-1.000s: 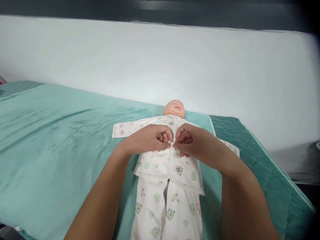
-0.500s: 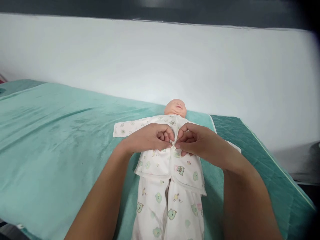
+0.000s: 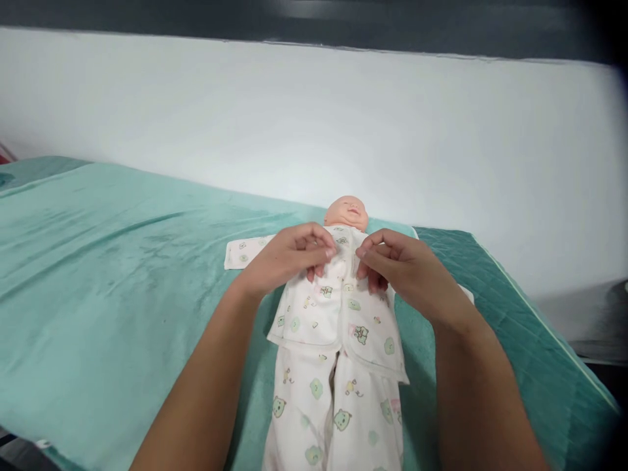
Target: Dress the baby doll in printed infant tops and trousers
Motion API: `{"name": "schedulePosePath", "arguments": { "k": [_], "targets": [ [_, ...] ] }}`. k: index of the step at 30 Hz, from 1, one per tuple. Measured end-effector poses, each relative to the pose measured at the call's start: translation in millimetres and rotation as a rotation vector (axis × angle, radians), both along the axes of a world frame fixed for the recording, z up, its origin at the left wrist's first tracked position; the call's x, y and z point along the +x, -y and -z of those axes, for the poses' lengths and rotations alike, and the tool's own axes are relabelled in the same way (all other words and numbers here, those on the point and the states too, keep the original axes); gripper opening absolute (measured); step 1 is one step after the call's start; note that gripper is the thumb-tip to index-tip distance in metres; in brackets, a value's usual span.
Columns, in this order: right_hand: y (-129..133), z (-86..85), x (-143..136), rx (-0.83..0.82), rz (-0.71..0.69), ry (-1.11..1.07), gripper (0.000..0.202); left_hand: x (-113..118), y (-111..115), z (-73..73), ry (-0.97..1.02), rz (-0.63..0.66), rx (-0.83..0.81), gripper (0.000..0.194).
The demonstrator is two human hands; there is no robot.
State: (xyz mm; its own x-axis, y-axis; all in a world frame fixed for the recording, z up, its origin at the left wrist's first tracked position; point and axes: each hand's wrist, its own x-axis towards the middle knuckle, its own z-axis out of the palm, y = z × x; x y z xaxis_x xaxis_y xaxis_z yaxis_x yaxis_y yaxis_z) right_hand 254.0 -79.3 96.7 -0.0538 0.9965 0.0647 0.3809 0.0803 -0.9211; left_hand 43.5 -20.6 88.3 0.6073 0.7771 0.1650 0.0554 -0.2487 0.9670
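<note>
A baby doll [image 3: 346, 213] lies on its back in a white, bear-printed button-front jacket [image 3: 314, 320] and matching trousers [image 3: 314, 399]. My left hand [image 3: 299, 252] hovers over one side of the chest, thumb and index tips together, other fingers curled. Across the front opening, my right hand [image 3: 397, 261] mirrors it with a similar closed pinch. No cloth rises into either hand; both seem just above the jacket. The two front edges meet along the middle. Part of the doll's chest and its arm on the right are hidden by my hands.
Under the doll spreads a light green plush blanket [image 3: 122, 281], wrinkled on the left. Darker quilted green fabric [image 3: 495, 307] covers the right side. A white wall [image 3: 245, 118] stands close behind the doll's head.
Both hands have let go of the button and jacket front at the middle. They have moved up toward the chest and a little apart. The jacket front now lies flatter.
</note>
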Motion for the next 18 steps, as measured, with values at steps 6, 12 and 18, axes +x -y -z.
{"name": "schedulePosePath", "arguments": {
  "k": [6,12,18],
  "targets": [
    [-29,36.4,7,0.388,0.446,-0.029,0.018,-14,-31,49.6,-0.017,-0.713,0.349,0.016],
    [-22,93.9,41,0.435,0.553,0.410,0.044,-62,-30,95.8,-0.613,-0.776,0.745,0.055],
    [26,140.0,101,0.234,0.559,0.799,0.055,-93,-19,104.2,-0.769,-0.993,0.485,0.047]
  ]
}}
